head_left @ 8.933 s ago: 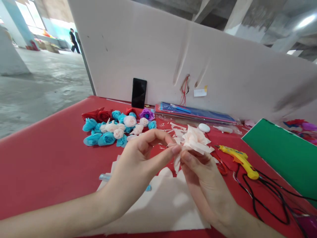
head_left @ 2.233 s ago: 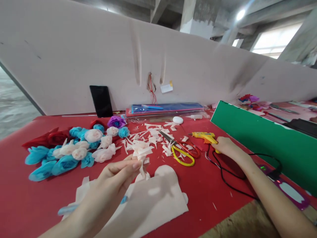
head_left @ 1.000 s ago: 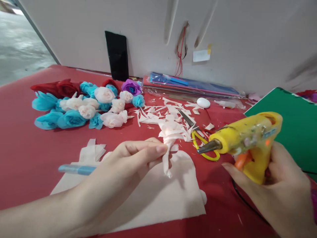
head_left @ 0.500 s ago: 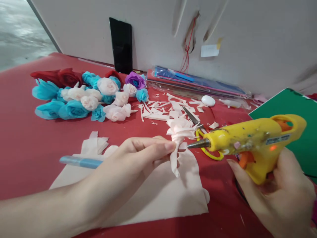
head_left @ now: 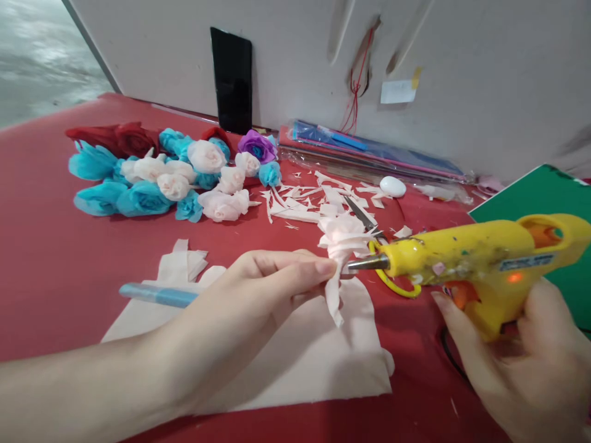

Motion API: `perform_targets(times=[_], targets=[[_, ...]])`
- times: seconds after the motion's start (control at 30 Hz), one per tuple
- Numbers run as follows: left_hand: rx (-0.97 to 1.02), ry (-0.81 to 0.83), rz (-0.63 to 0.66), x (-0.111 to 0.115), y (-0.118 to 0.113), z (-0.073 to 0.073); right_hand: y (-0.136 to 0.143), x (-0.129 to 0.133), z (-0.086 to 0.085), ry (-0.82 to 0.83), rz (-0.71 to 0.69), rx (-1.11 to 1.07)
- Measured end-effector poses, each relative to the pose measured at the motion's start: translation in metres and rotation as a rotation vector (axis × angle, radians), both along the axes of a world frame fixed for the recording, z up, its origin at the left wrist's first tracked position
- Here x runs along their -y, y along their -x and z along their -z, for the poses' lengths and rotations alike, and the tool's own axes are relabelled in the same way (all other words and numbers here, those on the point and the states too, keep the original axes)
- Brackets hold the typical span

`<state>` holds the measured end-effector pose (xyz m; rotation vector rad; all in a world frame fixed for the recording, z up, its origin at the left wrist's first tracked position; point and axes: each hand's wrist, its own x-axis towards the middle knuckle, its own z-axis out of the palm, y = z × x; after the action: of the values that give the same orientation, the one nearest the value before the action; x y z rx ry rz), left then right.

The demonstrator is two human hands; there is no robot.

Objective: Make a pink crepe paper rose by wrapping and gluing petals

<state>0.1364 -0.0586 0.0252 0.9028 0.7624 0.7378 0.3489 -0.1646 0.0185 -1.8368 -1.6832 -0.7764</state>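
Between thumb and fingers, my left hand (head_left: 272, 289) pinches a pale pink paper flower (head_left: 342, 237) by its twisted stem, bloom upward. My right hand (head_left: 530, 363) grips a yellow hot glue gun (head_left: 466, 258) by its handle, near the orange trigger; a small orange light glows on its side. The gun's metal nozzle points left and meets the flower's base beside my left fingertips. Under my left hand lie a pale pink sheet (head_left: 295, 375) and a light blue pen (head_left: 157, 295). Behind the nozzle are yellow-handled scissors (head_left: 397, 284), partly hidden.
Several finished paper flowers (head_left: 170, 178) in blue, pink, red and purple lie at the back left. Pink paper scraps (head_left: 300, 206) are strewn mid-table. A black phone (head_left: 232, 80) leans on the wall. Wrapped paper packs (head_left: 369, 151), a white oval object (head_left: 392, 186) and a green board (head_left: 545, 197) are beyond.
The glue gun's nozzle has closed the small gap to the flower and now meets its base. The whole view has shifted slightly; both hands keep their grips.
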Motion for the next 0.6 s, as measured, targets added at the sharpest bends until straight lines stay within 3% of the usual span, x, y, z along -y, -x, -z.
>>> perform_targets(times=[0.2,0.33,0.5,0.6], targets=[[0.028,0.001,0.03,0.003,0.014,0.014,-0.003,-0.001,-0.001,-0.003,0.04,0.097],[0.059,0.051,0.067,0.002,0.009,0.008,-0.004,0.001,-0.001,-0.012,0.047,0.138],[0.085,0.318,0.239,-0.001,-0.001,-0.002,-0.002,0.0,-0.003,-0.006,0.059,0.184],[0.108,0.371,0.237,-0.001,0.0,-0.002,-0.001,-0.003,-0.003,-0.021,0.063,0.216]])
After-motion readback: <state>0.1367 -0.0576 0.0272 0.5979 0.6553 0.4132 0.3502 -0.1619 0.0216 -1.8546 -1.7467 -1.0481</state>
